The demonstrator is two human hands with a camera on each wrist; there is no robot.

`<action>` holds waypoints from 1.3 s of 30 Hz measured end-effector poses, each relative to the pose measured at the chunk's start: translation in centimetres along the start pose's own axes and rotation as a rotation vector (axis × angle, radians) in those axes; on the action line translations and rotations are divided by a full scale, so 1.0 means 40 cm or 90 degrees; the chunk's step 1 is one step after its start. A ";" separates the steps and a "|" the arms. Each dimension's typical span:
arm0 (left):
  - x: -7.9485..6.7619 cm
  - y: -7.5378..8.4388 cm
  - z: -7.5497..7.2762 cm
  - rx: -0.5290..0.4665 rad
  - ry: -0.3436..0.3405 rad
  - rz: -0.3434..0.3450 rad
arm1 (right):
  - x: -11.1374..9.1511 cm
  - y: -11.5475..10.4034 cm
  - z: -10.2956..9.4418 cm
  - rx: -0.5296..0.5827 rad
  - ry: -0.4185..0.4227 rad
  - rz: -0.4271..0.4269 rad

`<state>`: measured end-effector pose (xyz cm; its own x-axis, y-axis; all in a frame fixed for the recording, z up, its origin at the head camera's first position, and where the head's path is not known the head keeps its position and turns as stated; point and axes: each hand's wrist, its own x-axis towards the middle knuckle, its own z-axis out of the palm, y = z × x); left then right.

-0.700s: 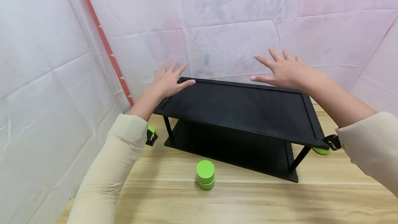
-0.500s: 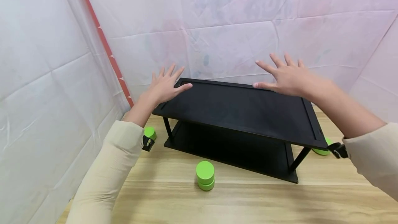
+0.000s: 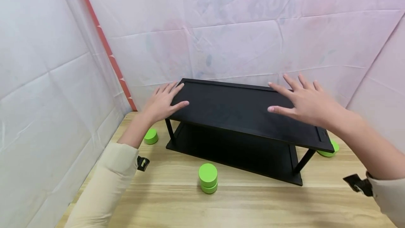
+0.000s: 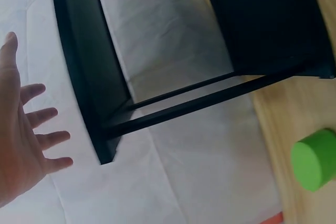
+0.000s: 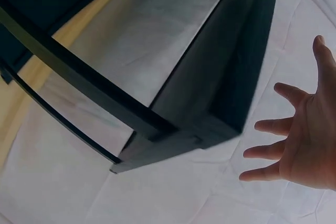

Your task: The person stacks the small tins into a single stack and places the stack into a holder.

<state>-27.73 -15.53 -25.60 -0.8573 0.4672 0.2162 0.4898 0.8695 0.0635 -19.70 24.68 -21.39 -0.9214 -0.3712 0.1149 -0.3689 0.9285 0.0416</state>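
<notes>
A black two-tier shelf [image 3: 227, 110] stands at an angle on the wooden table. Over its left end hovers my left hand [image 3: 158, 104], fingers spread and holding nothing. My right hand [image 3: 308, 103] is likewise spread and bare above the shelf's right part. Both wrist views show a gap between the palms and the upper board [image 4: 86, 51]. In front of the shelf, a green cylinder [image 3: 207, 173] sits upright on a thinner green piece [image 3: 210, 188]. Another green cylinder [image 3: 151, 136] lies left of the shelf, and a green piece [image 3: 329, 150] is partly hidden behind the right end.
White sheeting [image 3: 237, 48] hangs behind the table and along its left side, with a red strip [image 3: 104, 41] at the corner. Black straps [image 3: 143, 163] hang by both cuffs. Pale wood tabletop [image 3: 253, 207] extends in front of the shelf.
Both hands have come down and back toward the body, fingers still spread, the right one also shifting rightward. The left green cylinder is now fully uncovered. Shelf and green pieces have stayed put.
</notes>
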 end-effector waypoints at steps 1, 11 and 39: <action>-0.006 -0.001 0.009 -0.006 -0.003 0.005 | -0.011 -0.001 0.009 0.001 0.004 -0.003; -0.053 -0.016 0.085 -0.048 -0.023 0.012 | -0.130 0.001 0.120 0.073 0.020 -0.002; -0.067 -0.025 0.104 -0.015 -0.080 -0.075 | -0.241 -0.017 0.235 0.030 0.158 0.109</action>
<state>-26.59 -17.00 -30.30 -0.9212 0.3803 0.0823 0.3874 0.9161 0.1036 -11.70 27.58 -31.86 -0.9147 -0.1912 0.3560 -0.2211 0.9742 -0.0448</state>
